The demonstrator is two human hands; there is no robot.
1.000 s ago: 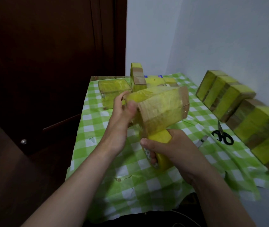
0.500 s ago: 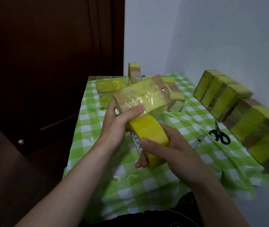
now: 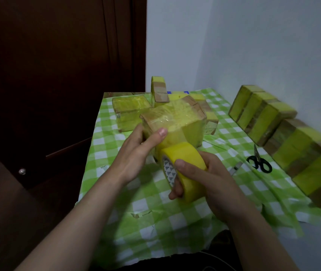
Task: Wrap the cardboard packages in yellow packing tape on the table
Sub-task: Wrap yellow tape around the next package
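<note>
Two hands busy: we log the left hand (image 3: 136,153) gripping the left end of the package (image 3: 175,120) above the counter (image 3: 155,222), long axis running rightward, and the right hand (image 3: 204,182) clasping the tape roll (image 3: 185,165) against the package's near face.

I have one view to work from, a wide-angle camera on the person's head. It faces forward and tilts down, so I look along both forearms onto the worktop (image 3: 151,218). The left hand (image 3: 136,153) gripping a package (image 3: 177,118) and the right hand (image 3: 206,184) gripping the tape roll (image 3: 185,157) sit mid-frame, close under the lens. The worktop's far edge lies just above them; the wall (image 3: 253,45) fills the upper right, a dark door (image 3: 58,65) the left
</note>
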